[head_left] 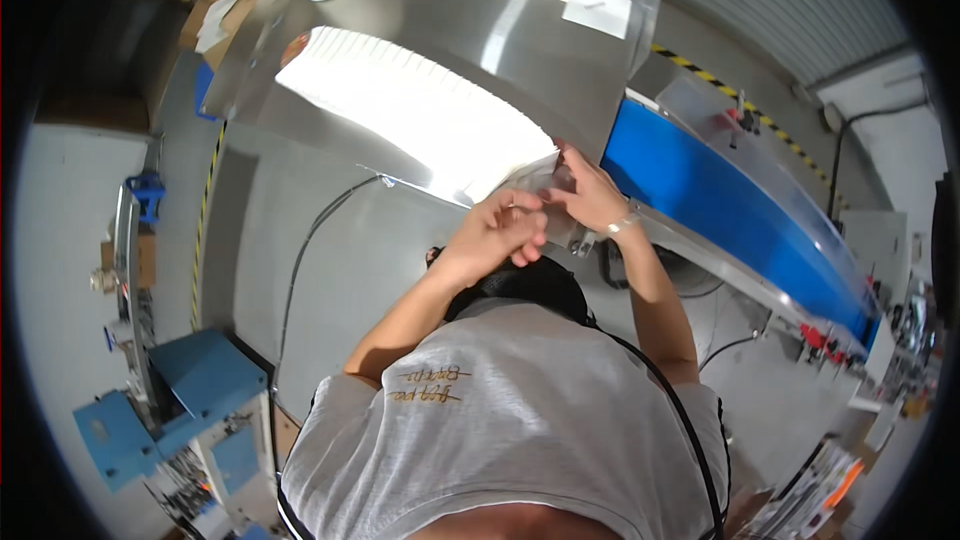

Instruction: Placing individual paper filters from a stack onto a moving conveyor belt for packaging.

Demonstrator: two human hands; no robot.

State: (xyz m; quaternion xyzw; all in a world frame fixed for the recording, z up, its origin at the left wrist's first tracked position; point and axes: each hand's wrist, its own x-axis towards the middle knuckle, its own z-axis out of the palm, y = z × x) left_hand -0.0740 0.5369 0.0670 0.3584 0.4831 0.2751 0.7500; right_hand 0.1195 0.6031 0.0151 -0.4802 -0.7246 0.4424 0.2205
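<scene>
Left hand [497, 232] half-curled, right hand [592, 198] loosely parted (any hold unclear) beside the white stack [410, 105]

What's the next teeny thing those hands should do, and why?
Maybe the right hand should gently steady the near end of the long white row, because its fingers are already beside that end. The left hand is close by too. I can't tell whether either is touching it.
</scene>
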